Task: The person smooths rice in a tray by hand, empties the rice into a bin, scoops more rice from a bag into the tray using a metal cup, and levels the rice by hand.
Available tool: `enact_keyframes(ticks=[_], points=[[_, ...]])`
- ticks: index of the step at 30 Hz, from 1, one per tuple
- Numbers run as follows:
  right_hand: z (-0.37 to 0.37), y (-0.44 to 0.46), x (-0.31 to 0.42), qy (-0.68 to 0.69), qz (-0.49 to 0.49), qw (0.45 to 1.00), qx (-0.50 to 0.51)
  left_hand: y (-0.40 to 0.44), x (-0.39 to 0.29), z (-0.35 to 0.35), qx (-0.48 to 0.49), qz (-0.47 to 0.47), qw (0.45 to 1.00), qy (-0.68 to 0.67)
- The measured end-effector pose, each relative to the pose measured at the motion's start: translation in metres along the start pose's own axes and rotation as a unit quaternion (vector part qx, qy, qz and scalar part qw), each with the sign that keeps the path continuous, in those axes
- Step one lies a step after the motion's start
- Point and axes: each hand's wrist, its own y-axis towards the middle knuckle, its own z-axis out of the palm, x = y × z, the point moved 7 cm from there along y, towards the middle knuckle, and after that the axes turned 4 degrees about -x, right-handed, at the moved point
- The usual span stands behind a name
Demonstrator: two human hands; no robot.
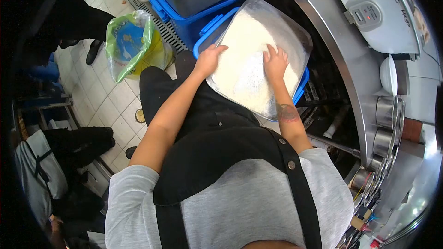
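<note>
A clear plastic tub (297, 34) in front of me holds a pale, flour-like powder (247, 32), with a whiter patch near the middle. My left hand (210, 61) grips the tub's left rim, its thumb over the edge. Inside the tub, my right hand (276, 63) rests on the powder with its fingers spread, holding nothing. The tub sits on a blue-edged container (213, 26), most of which is hidden underneath.
A grey bin (194, 2) with crumbly white stuff stands beyond. At left are a lined waste bin (134, 46) and a person's dark shoe (93, 51). A steel counter (339, 48) at right carries a rice cooker (369, 16), a white bowl (388, 76) and several pots.
</note>
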Motion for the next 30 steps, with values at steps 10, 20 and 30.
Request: enact_keyframes(ticks=[10, 20, 30], points=[[-0.069, 0.004, 0.032, 0.29, 0.119, 0.938, 0.146, -0.001, 0.0, 0.0, -0.017, 0.015, 0.999, -0.024], [-0.121, 0.08, 0.048, 0.329, 0.053, 0.942, -0.045, 0.0, -0.002, -0.001, -0.012, 0.015, 1.0, -0.023], [0.051, 0.078, 0.108, -0.027, -0.072, 0.996, 0.033, 0.004, 0.003, 0.0, -0.03, 0.004, 0.999, -0.017]])
